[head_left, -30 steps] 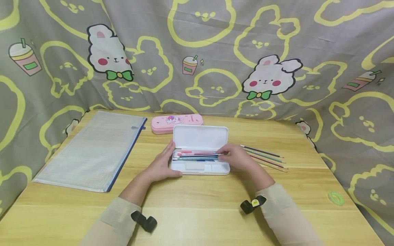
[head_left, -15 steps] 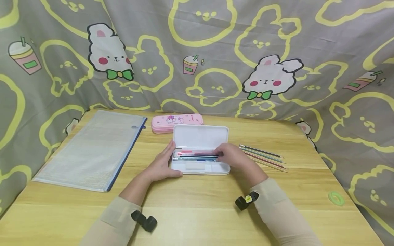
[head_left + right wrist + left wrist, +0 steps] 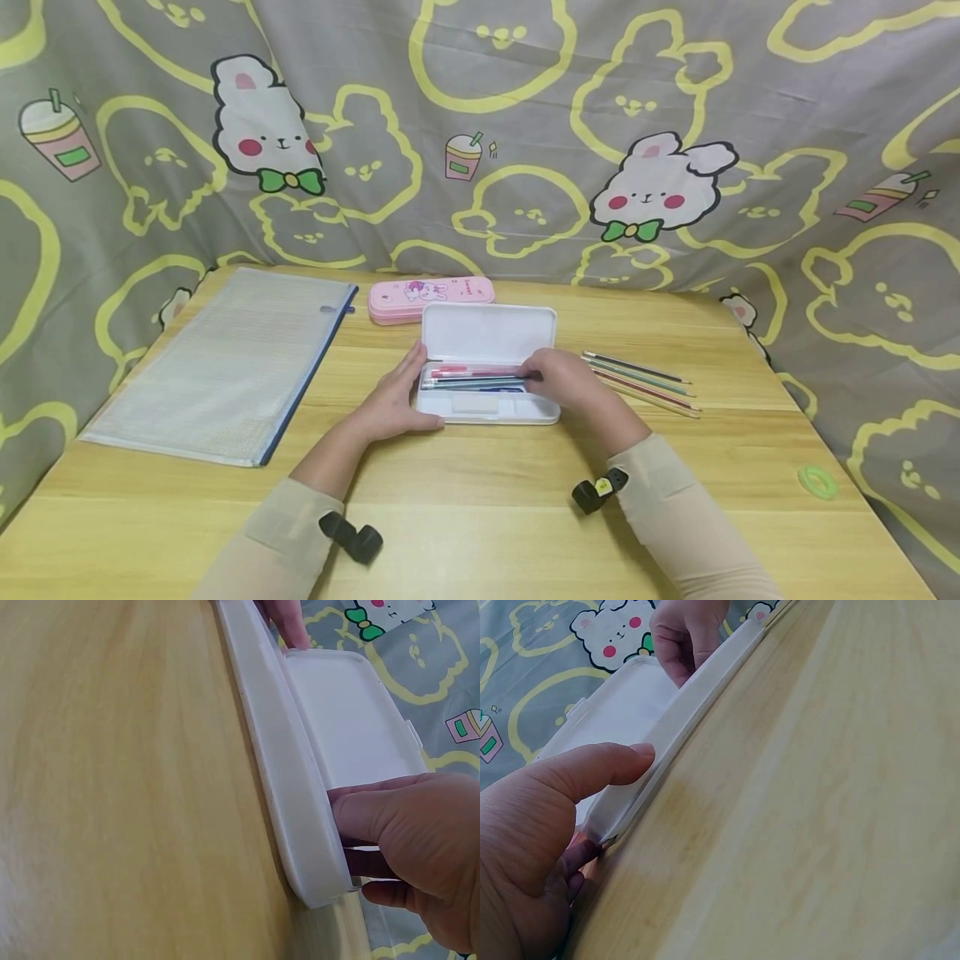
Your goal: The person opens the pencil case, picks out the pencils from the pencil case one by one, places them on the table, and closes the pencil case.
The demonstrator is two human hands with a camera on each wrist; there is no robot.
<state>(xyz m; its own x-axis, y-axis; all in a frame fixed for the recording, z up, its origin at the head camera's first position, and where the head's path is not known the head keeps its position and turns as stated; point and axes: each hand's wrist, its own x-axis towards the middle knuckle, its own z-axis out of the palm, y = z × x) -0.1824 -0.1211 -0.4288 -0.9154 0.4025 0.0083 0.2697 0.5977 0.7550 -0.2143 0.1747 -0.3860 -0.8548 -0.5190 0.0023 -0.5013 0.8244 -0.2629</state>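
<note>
A white pencil case lies open on the table, its lid standing up at the back. Several pens and pencils lie lengthwise in its rear section, and a white eraser sits in the front section. My left hand holds the case's left end; in the left wrist view the thumb lies against the front wall. Inside the right end, my right hand reaches down at the ends of the pens. The case wall hides its fingertips in the right wrist view, so any grip there cannot be seen.
Several pencils lie side by side right of the case. Behind it is a closed pink pencil case. A mesh zip pouch lies on the left, and a green ring near the right edge. A patterned curtain hangs behind the table.
My right hand has moved a little left and deeper into the case over the pens. The pens under it have shifted slightly. My left hand has stayed in place.
</note>
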